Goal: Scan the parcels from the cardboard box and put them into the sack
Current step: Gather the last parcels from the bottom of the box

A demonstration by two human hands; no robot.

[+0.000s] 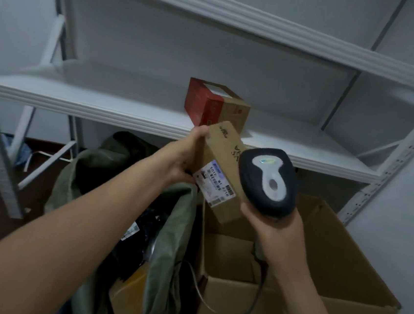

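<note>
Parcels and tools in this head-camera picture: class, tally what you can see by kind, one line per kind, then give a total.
Cardboard parcels: 3 (held parcel, red-and-brown parcel on the shelf, brown parcel in the sack)
Black bagged parcels: 1 (black parcel in the sack; more may be hidden)
Scanners: 1 (scanner)
Sacks: 1 (green sack)
Open cardboard boxes: 1 (cardboard box)
Total: 7

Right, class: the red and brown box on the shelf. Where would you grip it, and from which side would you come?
Grip the red and brown box across its two upright side faces, coming from the open shelf front. It sits flat on the white shelf with bare board either side. The left hand holds a parcel and the right hand a scanner, so free one first.
</note>
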